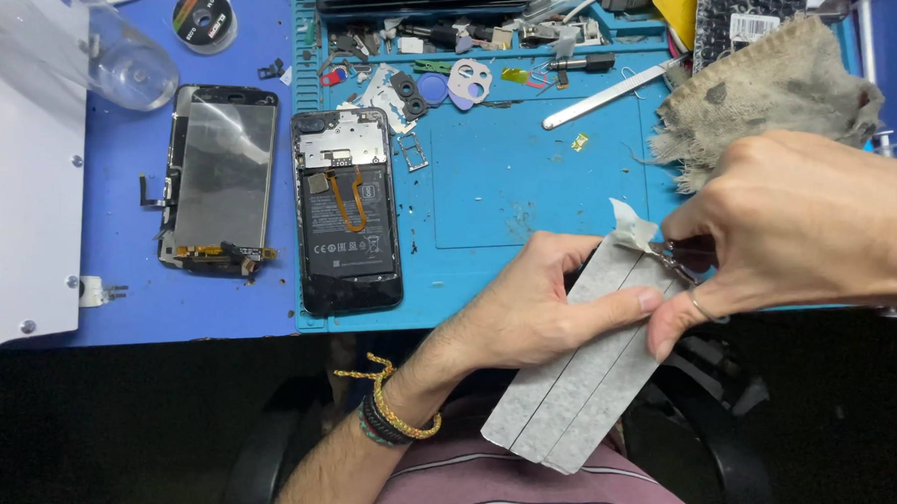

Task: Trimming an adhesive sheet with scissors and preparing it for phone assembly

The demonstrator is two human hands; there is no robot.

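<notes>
Carefully gripping grey adhesive strips (585, 371) in left hand (538, 307), right hand (782, 226) pinching small scissors (679, 262) at white tab (630, 226); risking crooked cut if strips slip.

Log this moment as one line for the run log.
left hand: holds grey strip sheet | right hand: scissors at sheet's top edge | opened phone on blue mat

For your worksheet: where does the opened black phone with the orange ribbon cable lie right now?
In the head view, the opened black phone lies left of centre on the blue work mat's left edge, right of the detached phone screen.
</notes>
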